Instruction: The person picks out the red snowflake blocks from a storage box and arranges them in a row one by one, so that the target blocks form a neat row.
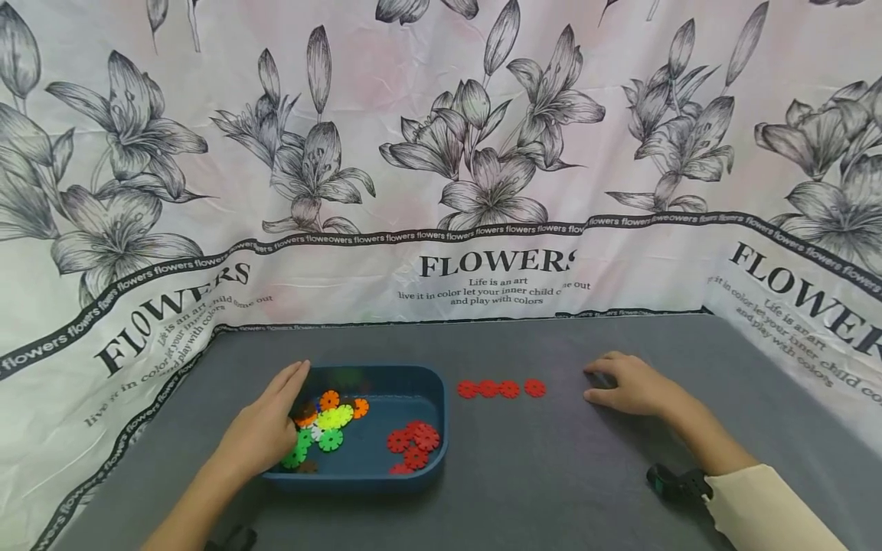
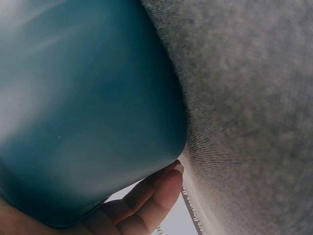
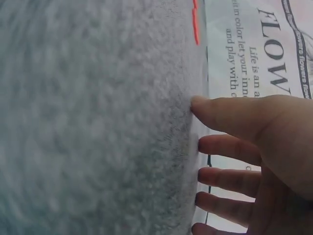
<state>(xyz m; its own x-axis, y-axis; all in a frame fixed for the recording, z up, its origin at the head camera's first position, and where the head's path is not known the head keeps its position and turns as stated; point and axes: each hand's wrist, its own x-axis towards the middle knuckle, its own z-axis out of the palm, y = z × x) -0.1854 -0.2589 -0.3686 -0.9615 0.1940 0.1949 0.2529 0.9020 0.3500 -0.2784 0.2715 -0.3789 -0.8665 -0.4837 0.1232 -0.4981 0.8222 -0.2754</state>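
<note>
My left hand [image 1: 265, 425] lies along the left side of a blue tray [image 1: 444, 413], fingers stretched out against its wall. In the left wrist view, these fingers [image 2: 155, 203] touch the tray's outer side [image 2: 98, 98]; the thumb is not clearly visible. Inside the tray are red snowflake discs [image 1: 416, 457] at the right and yellow [image 1: 334, 417], green [image 1: 331, 440] and orange discs [image 1: 330, 399] at the left. Several red discs [image 1: 488, 389] lie in a row right of the tray. Further right, my right hand [image 1: 630, 383] rests on the table with loosely bent fingers, holding nothing.
The grey tabletop [image 1: 537, 474] reaches back to a white cloth [image 1: 331, 283] printed with flowers and lettering, which also rises at the left and right. A dark wrist strap [image 1: 678, 484] sits by the right sleeve [image 1: 768, 505].
</note>
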